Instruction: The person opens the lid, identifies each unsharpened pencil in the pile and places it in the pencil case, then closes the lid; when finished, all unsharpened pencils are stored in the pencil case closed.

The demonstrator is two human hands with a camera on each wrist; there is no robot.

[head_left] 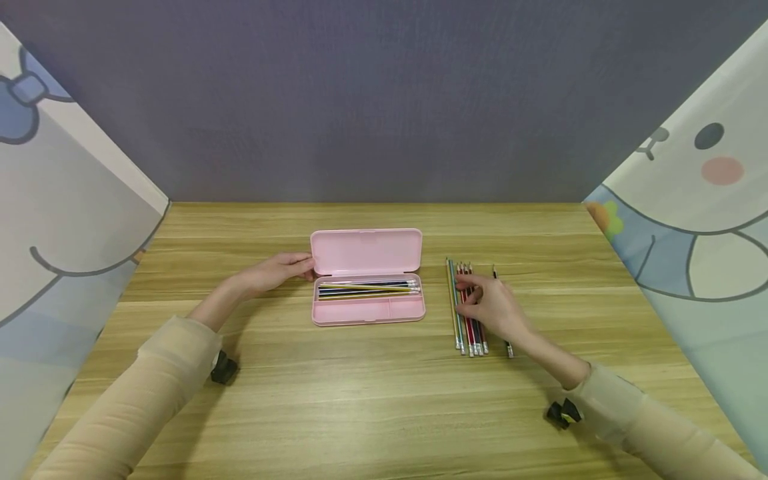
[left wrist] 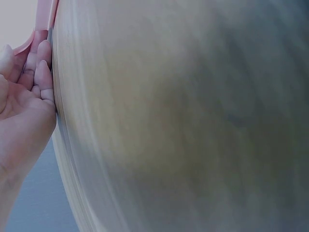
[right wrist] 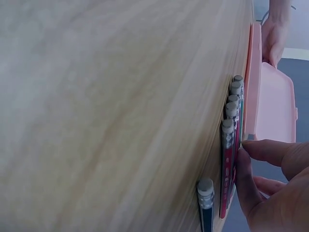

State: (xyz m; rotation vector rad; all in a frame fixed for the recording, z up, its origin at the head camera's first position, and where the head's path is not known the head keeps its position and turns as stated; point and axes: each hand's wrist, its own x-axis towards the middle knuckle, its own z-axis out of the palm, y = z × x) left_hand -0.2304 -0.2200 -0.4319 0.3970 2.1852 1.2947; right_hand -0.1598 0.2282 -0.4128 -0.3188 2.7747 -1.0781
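Observation:
A pink pencil case (head_left: 352, 312) lies open, its lid (head_left: 367, 252) raised at the back. Several pencils (head_left: 367, 291), dark and yellow, fill its long rear compartment. With thumb and fingers on either side, my left hand (head_left: 273, 275) grips the left edge of the lid. To the right of the case is a row of eraser-tipped pencils (head_left: 469, 333), yellow, teal, red and dark. Over this row my right hand (head_left: 497, 312) reaches, thumb and forefinger apart, fingertips at the pencils. The right wrist view shows these fingertips beside a red pencil (right wrist: 227, 169); no lifted pencil is visible.
One dark pencil (head_left: 509, 349) lies apart, right of the row and partly under my right hand. The wooden table (head_left: 354, 400) meets a grey panel (head_left: 384, 107) at the back. Cartoon-printed panels (head_left: 690, 200) flank both sides.

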